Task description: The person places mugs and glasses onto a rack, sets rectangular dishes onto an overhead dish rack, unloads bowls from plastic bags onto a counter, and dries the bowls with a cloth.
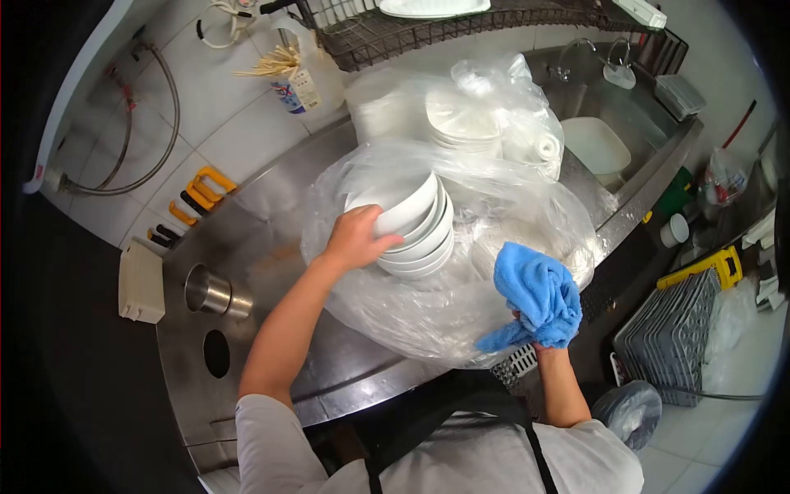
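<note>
My left hand (358,237) grips the white bowl (409,206) at the top of a stack, with the thumb low on its side and the fingers at its rim. That bowl is tilted. Beneath it, several more white bowls (428,255) are nested on a clear plastic bag (395,317) spread over the counter. My right hand (536,344) is closed around a bunched blue cloth (539,292), which hides most of the fingers. The cloth is to the right of the bowls, over the bag's front edge.
Bagged white dishes (465,119) stand behind the bowls. A sink (650,123) holding a white tub is at the back right. Two steel cups (210,290) and a round counter hole (216,354) lie left. A wire shelf (411,39) hangs above; grey racks (671,329) stand right.
</note>
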`<state>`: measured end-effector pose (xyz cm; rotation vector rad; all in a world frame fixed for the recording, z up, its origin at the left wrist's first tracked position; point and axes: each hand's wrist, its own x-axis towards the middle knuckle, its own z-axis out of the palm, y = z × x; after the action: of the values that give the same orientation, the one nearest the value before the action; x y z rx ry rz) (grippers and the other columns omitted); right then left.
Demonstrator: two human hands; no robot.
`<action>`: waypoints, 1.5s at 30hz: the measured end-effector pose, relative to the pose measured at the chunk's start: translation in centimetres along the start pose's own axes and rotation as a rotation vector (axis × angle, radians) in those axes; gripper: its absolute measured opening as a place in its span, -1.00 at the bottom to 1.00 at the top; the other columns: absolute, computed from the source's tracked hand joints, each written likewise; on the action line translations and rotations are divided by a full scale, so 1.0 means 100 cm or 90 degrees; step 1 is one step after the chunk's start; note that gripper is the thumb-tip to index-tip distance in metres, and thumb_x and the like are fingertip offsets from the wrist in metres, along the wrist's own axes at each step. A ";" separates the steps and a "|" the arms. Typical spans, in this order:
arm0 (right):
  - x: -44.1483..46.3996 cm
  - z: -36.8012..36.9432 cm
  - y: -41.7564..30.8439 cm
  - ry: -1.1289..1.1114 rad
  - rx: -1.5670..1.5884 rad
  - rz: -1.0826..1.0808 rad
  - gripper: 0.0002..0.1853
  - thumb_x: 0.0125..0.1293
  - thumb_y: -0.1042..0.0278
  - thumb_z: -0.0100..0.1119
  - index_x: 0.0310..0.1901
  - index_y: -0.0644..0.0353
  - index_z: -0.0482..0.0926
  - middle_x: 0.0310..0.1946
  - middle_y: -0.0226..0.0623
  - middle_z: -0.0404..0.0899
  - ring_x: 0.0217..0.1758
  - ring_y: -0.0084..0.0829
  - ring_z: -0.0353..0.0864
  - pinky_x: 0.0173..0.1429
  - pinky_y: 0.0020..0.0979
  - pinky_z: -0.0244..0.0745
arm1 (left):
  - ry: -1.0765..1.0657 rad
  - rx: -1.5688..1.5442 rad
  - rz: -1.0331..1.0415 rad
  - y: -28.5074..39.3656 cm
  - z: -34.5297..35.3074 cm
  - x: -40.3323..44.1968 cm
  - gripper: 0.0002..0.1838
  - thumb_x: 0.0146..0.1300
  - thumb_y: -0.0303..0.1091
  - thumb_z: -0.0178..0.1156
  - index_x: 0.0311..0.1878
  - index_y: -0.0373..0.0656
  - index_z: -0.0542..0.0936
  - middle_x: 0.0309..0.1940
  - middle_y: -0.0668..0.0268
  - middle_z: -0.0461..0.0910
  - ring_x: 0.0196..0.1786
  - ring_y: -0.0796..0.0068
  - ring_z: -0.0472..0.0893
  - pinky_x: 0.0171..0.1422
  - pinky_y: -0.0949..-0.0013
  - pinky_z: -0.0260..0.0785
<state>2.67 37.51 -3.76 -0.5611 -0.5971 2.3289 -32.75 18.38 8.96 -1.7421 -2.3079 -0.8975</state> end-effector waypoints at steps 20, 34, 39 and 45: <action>-0.040 0.308 0.172 -0.616 -0.619 -0.623 -0.50 0.22 0.16 0.38 0.11 0.28 0.54 0.11 -0.02 0.53 0.11 -0.14 0.59 0.18 -0.18 0.49 | 0.410 -0.519 -0.247 0.087 -0.098 -0.184 -0.63 0.16 -0.42 0.45 0.01 -0.27 0.60 -0.22 0.32 0.71 -0.16 0.64 0.63 -0.03 0.37 0.52; -0.092 0.275 0.337 -0.363 0.030 0.760 -0.70 0.43 0.07 0.12 0.05 0.03 0.54 -0.04 -0.33 0.62 0.00 -0.31 0.61 0.08 -0.22 0.58 | 0.254 0.145 -0.273 0.055 -0.134 -0.332 -0.82 0.22 -0.32 0.29 -0.23 -0.21 0.55 -0.28 0.08 0.67 -0.25 0.04 0.69 -0.22 0.04 0.54; -0.027 0.266 0.322 -0.518 0.018 0.606 -0.64 0.40 0.03 0.16 0.08 0.06 0.57 -0.08 -0.32 0.64 -0.04 -0.25 0.64 0.09 -0.16 0.58 | 0.095 0.121 -0.387 0.021 -0.094 -0.387 -0.81 0.20 -0.30 0.33 -0.20 -0.16 0.58 -0.30 0.13 0.68 -0.19 -0.02 0.67 -0.12 -0.01 0.49; -0.030 0.308 0.281 -0.643 -0.327 0.475 -0.50 0.31 0.04 0.26 0.17 0.19 0.54 0.04 -0.25 0.63 0.04 -0.21 0.63 0.18 -0.19 0.51 | -0.073 0.201 -0.324 -0.008 -0.046 -0.432 -0.81 0.10 -0.31 0.36 -0.27 -0.13 0.60 -0.25 0.26 0.67 -0.01 0.19 0.64 0.17 0.09 0.42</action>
<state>-25.44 8.24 6.32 0.3338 -1.7095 3.1049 -20.20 -20.46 -6.03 -1.1289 -2.8396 -0.4493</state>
